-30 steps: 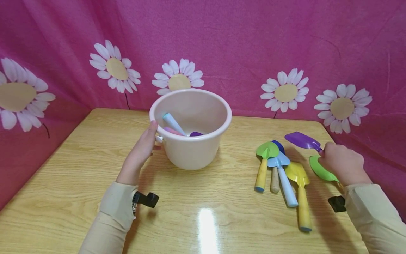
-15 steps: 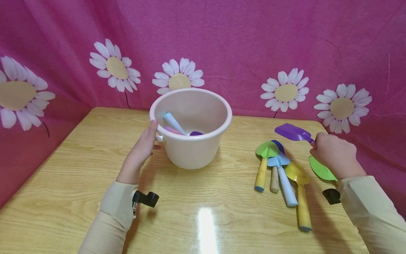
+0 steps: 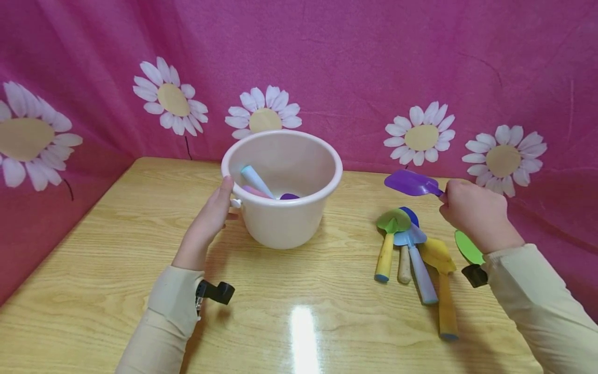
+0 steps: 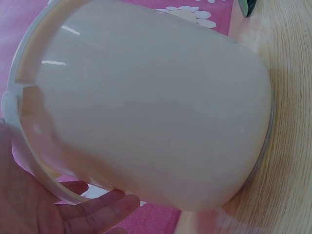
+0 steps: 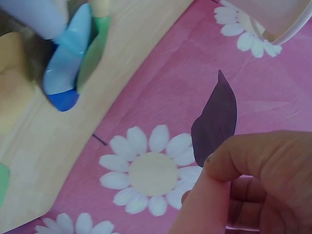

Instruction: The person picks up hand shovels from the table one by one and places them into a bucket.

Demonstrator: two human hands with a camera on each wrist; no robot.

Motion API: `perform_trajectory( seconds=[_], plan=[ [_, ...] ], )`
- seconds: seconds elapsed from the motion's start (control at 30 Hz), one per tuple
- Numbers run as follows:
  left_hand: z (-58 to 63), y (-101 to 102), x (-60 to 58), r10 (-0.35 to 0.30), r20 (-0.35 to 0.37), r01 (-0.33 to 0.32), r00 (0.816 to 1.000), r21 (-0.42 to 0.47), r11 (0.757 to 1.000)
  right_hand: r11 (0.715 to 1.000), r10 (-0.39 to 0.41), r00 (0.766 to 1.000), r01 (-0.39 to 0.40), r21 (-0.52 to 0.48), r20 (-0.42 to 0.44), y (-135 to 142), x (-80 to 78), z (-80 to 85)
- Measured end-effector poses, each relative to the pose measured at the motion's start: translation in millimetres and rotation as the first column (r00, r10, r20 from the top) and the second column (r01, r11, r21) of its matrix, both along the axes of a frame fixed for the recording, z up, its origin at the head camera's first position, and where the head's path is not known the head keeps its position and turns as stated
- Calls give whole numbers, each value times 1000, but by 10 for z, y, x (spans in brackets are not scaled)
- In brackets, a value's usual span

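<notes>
Grip, right hand [image 3: 476, 213]: fingers curled closed round the pink handle [image 5: 202, 204] of a purple trowel [image 3: 411, 183], thumb laid along it near the blade. Trowel: held above the table, right of the bucket and apart from it, blade pointing toward it. Left hand [image 3: 210, 218]: fingers extended, touching the outside of the bucket, thumb at the rim. Bucket [image 3: 285, 226]: one, pale pink, upright, with a small white lug [image 3: 235, 203] by the left hand. Contents: one light blue handle [image 3: 258, 182], leaning; one pink piece [image 3: 254, 192]; one purple piece [image 3: 289, 197]. Right of the bucket, on the table, an overlapping group: green trowel [image 3: 393, 221] with yellow handle; light blue trowel [image 3: 422, 275]; yellow trowel [image 3: 447, 301]; dark blue blade [image 3: 411, 213] and wooden handle [image 3: 404, 266], both partly covered. Beside the group, a green blade [image 3: 467, 246], partly hidden by the right arm. Table [image 3: 261, 311]: light wood grain. Backdrop: magenta cloth [image 3: 345, 52] with white daisies.
</notes>
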State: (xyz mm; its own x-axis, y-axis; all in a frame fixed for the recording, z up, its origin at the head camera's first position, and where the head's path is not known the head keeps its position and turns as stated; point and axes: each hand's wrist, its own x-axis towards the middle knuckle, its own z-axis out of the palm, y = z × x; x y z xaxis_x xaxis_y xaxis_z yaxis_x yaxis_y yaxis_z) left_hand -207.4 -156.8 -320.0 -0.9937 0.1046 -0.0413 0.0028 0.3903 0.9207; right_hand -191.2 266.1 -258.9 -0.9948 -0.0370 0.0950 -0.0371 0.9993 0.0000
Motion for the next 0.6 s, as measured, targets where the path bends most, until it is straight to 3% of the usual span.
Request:
perform_trajectory(
  seconds=[0.33,0.6],
  plan=[
    [14,6,4,5,9,-5,1000,-7,1000,998,62,997,-61,25,-54,-259,-34,163],
    [13,8,13,-2,1,2,1000,-6,1000,989,147,970,-138,58,-196,-428,0,235]
  ],
)
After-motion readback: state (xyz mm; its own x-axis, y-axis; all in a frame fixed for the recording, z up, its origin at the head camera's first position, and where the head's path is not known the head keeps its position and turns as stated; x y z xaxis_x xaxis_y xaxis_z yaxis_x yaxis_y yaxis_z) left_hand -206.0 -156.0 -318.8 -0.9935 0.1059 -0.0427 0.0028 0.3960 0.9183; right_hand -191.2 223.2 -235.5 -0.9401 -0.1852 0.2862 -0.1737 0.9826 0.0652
